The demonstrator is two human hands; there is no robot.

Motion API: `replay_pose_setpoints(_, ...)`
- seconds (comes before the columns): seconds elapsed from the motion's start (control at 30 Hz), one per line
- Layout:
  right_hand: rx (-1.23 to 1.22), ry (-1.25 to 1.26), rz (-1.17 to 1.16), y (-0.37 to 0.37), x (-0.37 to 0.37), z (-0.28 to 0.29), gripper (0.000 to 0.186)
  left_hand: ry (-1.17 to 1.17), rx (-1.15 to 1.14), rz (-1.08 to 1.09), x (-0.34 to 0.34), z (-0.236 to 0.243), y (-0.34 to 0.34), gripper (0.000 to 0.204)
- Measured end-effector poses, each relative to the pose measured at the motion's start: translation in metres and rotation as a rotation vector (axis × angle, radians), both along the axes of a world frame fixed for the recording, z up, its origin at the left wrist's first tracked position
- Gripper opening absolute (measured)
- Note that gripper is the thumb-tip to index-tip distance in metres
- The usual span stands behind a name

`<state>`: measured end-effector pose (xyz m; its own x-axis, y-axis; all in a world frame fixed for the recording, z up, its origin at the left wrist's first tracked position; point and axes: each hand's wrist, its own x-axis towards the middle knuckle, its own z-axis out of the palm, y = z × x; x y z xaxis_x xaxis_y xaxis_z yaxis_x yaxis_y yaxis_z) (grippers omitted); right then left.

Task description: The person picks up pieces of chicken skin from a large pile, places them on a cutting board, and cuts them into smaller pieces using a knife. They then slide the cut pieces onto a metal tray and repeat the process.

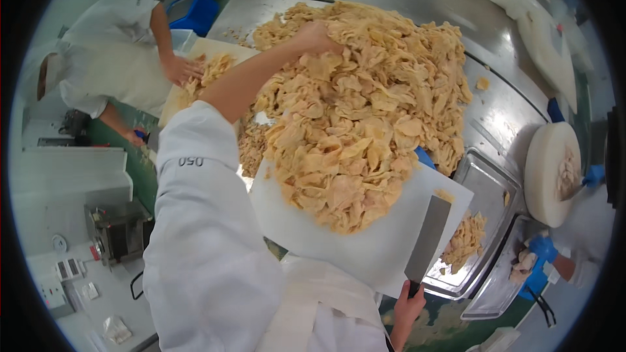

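A big heap of pale yellow chicken skin [385,85] covers the steel table and spills onto a white cutting board [365,267]. My left hand [318,39] reaches across to the heap's far side; its fingers are curled down into the skin, and their tips are hidden. My right hand [407,306], low at the board's front right corner, grips the dark handle of a broad-bladed knife [428,238]. The blade lies over the right part of the board, pointing away from me. A small scrap of skin [444,195] rests by the blade's far end.
Right of the board stands a metal tray [479,179] with cut strips [466,241]. A co-worker [114,58] at left presses skin on another board [222,49] and holds a knife. Another person's blue-gloved hand [544,248] is near a round white block [538,163].
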<state>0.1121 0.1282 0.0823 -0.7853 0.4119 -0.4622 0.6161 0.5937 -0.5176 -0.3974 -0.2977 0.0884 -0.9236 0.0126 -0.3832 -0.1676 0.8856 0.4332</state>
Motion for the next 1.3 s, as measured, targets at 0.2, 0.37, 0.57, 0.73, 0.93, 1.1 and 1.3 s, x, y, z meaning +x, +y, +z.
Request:
replay_pose_setpoints(0.2, -0.016, -0.020, 0.015, 0.001, -0.003, 0.005, 0.031, 0.180, -0.075, 0.031, 0.016, -0.024, 0.030, 0.056)
replay_pose_setpoints(0.37, 0.024, 0.047, 0.030, 0.005, 0.005, 0.000, 0.032, 0.522, -0.104, -0.128, 0.007, -0.027, 0.062, 0.076)
replay_pose_setpoints(0.57, 0.008, 0.012, 0.029, -0.003, -0.004, 0.008, 0.029, 0.179, 0.088, -0.556, -0.031, -0.036, 0.160, 0.103)
replay_pose_setpoints(0.73, 0.057, 0.000, -0.005, -0.007, 0.001, 0.002, 0.031, 0.097, -0.172, -0.589, -0.054, -0.092, 0.226, 0.120)
replay_pose_setpoints(0.93, -0.036, 0.046, 0.077, -0.012, -0.006, 0.006, 0.029, 0.272, -0.076, -0.661, -0.058, -0.119, 0.187, 0.036)
replay_pose_setpoints(1.1, 0.040, 0.057, 0.012, -0.001, 0.001, 0.004, 0.033, 0.273, -0.361, -0.863, -0.008, -0.030, 0.244, 0.043)
replay_pose_setpoints(1.3, 0.040, 0.032, 0.019, -0.011, -0.003, 0.007, 0.030, 0.622, -0.209, -0.861, -0.049, -0.067, 0.289, 0.043)
